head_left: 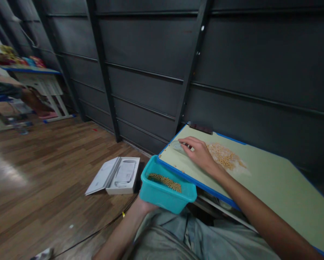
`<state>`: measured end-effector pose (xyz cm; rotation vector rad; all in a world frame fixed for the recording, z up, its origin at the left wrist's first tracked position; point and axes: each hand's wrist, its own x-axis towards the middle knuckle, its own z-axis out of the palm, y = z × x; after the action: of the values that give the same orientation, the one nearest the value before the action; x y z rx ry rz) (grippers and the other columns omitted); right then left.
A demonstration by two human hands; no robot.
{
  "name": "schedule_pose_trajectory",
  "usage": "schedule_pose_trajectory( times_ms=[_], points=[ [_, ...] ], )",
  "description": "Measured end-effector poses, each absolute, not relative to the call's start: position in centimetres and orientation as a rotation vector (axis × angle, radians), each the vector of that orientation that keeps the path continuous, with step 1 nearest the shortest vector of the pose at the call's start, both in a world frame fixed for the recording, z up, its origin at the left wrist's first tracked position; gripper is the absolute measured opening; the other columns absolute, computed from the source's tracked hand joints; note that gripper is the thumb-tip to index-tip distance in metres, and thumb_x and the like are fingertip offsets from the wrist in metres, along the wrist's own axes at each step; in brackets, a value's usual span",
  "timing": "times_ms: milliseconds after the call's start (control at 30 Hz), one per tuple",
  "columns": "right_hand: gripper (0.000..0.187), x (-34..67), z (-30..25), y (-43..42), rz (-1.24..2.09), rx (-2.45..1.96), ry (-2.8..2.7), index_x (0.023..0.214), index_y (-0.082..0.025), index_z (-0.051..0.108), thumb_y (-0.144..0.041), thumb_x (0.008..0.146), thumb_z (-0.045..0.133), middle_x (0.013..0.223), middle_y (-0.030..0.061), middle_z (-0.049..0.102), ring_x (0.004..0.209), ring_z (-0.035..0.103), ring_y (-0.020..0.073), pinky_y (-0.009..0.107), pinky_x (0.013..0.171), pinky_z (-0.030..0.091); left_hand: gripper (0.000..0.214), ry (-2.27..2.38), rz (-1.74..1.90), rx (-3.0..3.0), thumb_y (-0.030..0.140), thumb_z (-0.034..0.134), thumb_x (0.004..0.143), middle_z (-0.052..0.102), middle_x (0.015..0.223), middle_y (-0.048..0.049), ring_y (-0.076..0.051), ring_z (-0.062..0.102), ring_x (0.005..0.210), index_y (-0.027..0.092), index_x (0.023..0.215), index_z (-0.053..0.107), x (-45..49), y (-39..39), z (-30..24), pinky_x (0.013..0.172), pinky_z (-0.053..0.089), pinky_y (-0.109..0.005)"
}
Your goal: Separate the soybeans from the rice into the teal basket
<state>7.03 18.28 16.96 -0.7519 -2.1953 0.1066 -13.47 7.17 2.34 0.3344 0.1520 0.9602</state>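
Note:
My left hand (148, 206) grips a turquoise plastic tub (164, 202) from its near left side, with most of the fingers hidden behind and under it. The tub sits just below the table's blue edge, and a layer of tan soybeans (165, 182) lies in it. Over the table's left end, my right hand (195, 148) is closed, thumb and fingers bent around a small clear piece (179, 145) whose kind I cannot make out. To the right of that hand a pile of soybeans (225, 157) spreads over the tabletop. A few loose beans lie near the table edge.
The pale green table (272, 187) has a blue rim and stands against a dark panelled wall (145, 47). An open white box (124, 177) lies on the wooden floor, near a thin cable (96, 233). At far left a person (29, 95) sits beside another table (39, 70).

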Motion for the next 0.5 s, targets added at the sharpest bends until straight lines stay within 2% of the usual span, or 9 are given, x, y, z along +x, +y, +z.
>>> schedule_pose_trajectory(
  times_ms=[67,200,333,500],
  points=[
    [0.024,6.1,17.0,20.3,0.069,-0.796,-2.202,0.117,-0.022,0.081,-0.013,0.101,0.065,0.117,0.0095,0.083,0.108,0.077,0.0258,0.043,0.099,0.059,0.028,0.143,0.941,0.338,0.029,0.057,0.095,0.087,0.089,-0.0046,-0.027,0.076,0.118,0.020,0.098,0.083,-13.9,7.4,1.6,0.123,0.046,-0.052],
    [0.028,3.8,17.0,22.5,0.081,-0.846,-2.227,0.119,-0.022,0.081,-0.009,0.099,0.067,0.120,0.0093,0.083,0.112,0.077,0.0261,0.043,0.101,0.058,0.034,0.156,0.933,0.324,0.037,0.053,0.097,0.087,0.096,-0.0074,-0.031,0.072,0.125,0.019,0.103,0.082,-14.0,7.6,0.9,0.126,0.041,-0.057],
    [0.029,2.6,16.5,22.4,0.133,-0.875,-2.250,0.120,-0.023,0.081,-0.008,0.099,0.067,0.120,0.0092,0.082,0.112,0.077,0.0250,0.041,0.101,0.058,0.035,0.157,0.947,0.342,0.036,0.053,0.095,0.087,0.096,-0.0093,-0.032,0.069,0.130,0.017,0.102,0.082,-14.0,7.4,1.0,0.127,0.039,-0.058],
    [0.032,3.3,15.9,20.3,0.244,-0.758,-2.309,0.126,-0.021,0.079,-0.008,0.101,0.063,0.121,0.0108,0.081,0.111,0.076,0.0239,0.042,0.101,0.059,0.038,0.083,0.931,0.398,0.028,0.044,0.098,0.086,0.087,-0.0031,-0.028,0.070,0.129,0.019,0.089,0.080,-13.1,6.8,4.3,0.124,0.042,-0.055]
  ],
)
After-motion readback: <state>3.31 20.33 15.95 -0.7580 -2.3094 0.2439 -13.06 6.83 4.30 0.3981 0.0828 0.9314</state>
